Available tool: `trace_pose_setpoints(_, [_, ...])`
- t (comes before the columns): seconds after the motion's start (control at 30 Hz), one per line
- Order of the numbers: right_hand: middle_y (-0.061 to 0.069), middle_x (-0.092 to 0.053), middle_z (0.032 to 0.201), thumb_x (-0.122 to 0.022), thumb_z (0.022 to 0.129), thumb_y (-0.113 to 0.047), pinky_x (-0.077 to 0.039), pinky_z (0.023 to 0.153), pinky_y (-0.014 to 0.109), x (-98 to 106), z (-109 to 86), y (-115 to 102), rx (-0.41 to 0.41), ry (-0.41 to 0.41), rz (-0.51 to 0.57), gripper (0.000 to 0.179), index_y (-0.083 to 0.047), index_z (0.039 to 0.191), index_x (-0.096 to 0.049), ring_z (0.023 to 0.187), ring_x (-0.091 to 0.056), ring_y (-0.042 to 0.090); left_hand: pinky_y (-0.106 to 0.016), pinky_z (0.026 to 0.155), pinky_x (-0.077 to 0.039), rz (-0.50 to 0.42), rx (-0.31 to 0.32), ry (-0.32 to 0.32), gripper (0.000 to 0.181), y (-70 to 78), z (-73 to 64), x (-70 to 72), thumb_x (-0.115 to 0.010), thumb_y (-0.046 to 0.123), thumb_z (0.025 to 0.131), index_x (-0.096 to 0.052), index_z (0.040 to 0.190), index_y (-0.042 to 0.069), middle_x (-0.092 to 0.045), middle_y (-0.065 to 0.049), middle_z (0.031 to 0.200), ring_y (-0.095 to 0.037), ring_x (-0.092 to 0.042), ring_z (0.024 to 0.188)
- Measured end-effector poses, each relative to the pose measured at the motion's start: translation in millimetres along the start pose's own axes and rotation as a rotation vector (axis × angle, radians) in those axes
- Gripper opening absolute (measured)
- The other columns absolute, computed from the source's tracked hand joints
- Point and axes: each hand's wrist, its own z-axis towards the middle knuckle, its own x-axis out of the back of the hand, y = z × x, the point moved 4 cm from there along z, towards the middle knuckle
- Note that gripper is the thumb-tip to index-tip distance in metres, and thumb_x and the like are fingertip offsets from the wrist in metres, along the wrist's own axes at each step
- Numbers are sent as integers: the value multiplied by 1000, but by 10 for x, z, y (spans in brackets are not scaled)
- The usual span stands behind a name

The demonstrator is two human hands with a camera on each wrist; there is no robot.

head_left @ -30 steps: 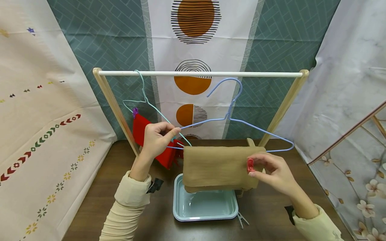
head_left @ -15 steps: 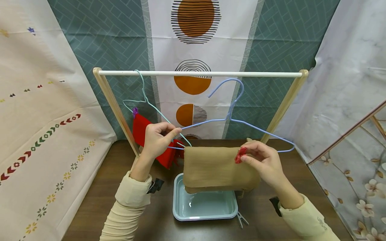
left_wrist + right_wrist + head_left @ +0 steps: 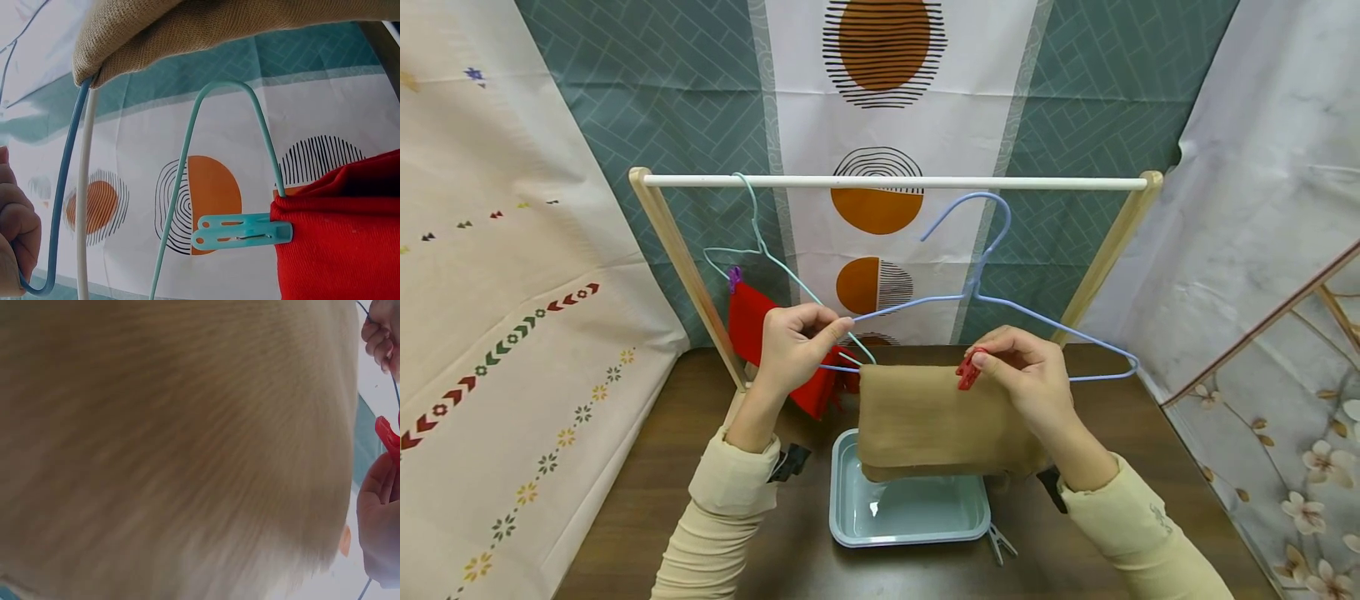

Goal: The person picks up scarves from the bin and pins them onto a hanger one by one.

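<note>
A blue clothes hanger point(image 3: 917, 302) is held up in front of the rack, its hook apart from the rail. My left hand point(image 3: 797, 343) pinches its left end. Over its lower bar hangs a folded brown cloth point(image 3: 917, 425), which fills most of the right wrist view. Between thumb and fingers my right hand point(image 3: 1030, 379) pinches a red clothespin point(image 3: 970, 369), close in front of the cloth's upper edge. In the right wrist view the clothespin point(image 3: 389, 437) shows at the right side, its jaws pointing up toward the left hand point(image 3: 382, 337).
A white rail point(image 3: 887, 182) on wooden posts spans the back. On it hangs a mint hanger point(image 3: 790, 275) with a red cloth point(image 3: 748, 321), held by a purple clip point(image 3: 734, 279) and a teal clothespin point(image 3: 240, 231). Below stand a light-blue basin point(image 3: 910, 542) and a grey clothespin point(image 3: 1000, 542).
My right hand has moved left and up across the brown cloth, turning the red clothespin so it tilts downward. The blue hanger has shifted slightly right; my left hand has kept its grip.
</note>
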Motion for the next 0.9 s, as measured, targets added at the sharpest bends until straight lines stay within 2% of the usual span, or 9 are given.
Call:
trace_pose_setpoints(0.13, [8, -65, 77, -58, 79, 15, -52, 64, 26, -62, 40, 20, -24, 10, 12, 11, 7, 81, -64, 66, -64, 20, -18, 38, -32, 8, -5, 0, 11, -1, 3, -30, -69, -10, 71, -64, 63, -4, -53, -6, 51, -8, -35, 41])
trace_pose_setpoints(0.3, [8, -65, 77, -58, 78, 17, -52, 64, 27, -141, 89, 38, -5, 2, 75, 14, 5, 81, -66, 63, -64, 20, -17, 39, -32, 16, -13, 6, 11, 19, 10, -51, -69, -9, 71, -64, 63, -4, -52, -5, 50, -8, -36, 42])
trace_pose_setpoints(0.53, [4, -66, 77, -63, 77, 10, -53, 64, 28, -289, 149, 112, -31, 1, 114, 19, -8, 81, -70, 64, -63, 17, -18, 40, -34, 28, 6, 18, 10, 49, -7, -60, -70, -9, 71, -64, 63, -5, -53, -6, 51, -9, -37, 43])
trace_pose_setpoints(0.57, [4, -66, 77, -64, 77, 10, -53, 63, 28, -318, 155, 123, -32, -3, 118, 20, -9, 81, -70, 64, -63, 16, -18, 41, -35, 34, 9, 18, 10, 94, 1, -65, -69, -10, 71, -64, 63, -6, -53, -7, 51, -9, -37, 43])
trace_pose_setpoints(0.67, [4, -66, 75, -63, 77, 11, -53, 62, 30, -413, 183, 153, -22, -21, 130, 12, 0, 80, -68, 60, -62, 19, -17, 42, -35, 51, 19, 13, 11, 248, 34, -83, -68, -13, 70, -62, 62, -9, -53, -11, 51, -9, -36, 43])
trace_pose_setpoints(0.73, [3, -66, 75, -63, 76, 13, -53, 62, 30, -469, 207, 172, -23, -11, 88, 7, 7, 80, -65, 60, -62, 19, -17, 42, -35, 62, 24, 14, 11, 345, 57, -98, -67, -16, 70, -61, 61, -11, -52, -14, 50, -10, -36, 44])
trace_pose_setpoints(0.83, [6, -65, 74, -63, 74, 16, -53, 62, 30, -535, 239, 201, -37, 19, -9, 5, 16, 79, -62, 60, -61, 18, -17, 42, -34, 60, 29, 18, 12, 279, 42, -117, -67, -15, 69, -61, 61, -10, -53, -14, 50, -9, -36, 44])
trace_pose_setpoints(0.9, [13, -65, 73, -64, 73, 17, -53, 61, 30, -567, 254, 236, -43, 29, -62, 5, 16, 78, -62, 59, -61, 17, -17, 41, -34, 53, 29, 24, 12, 196, 24, -127, -68, -14, 70, -62, 61, -9, -54, -12, 50, -9, -37, 43])
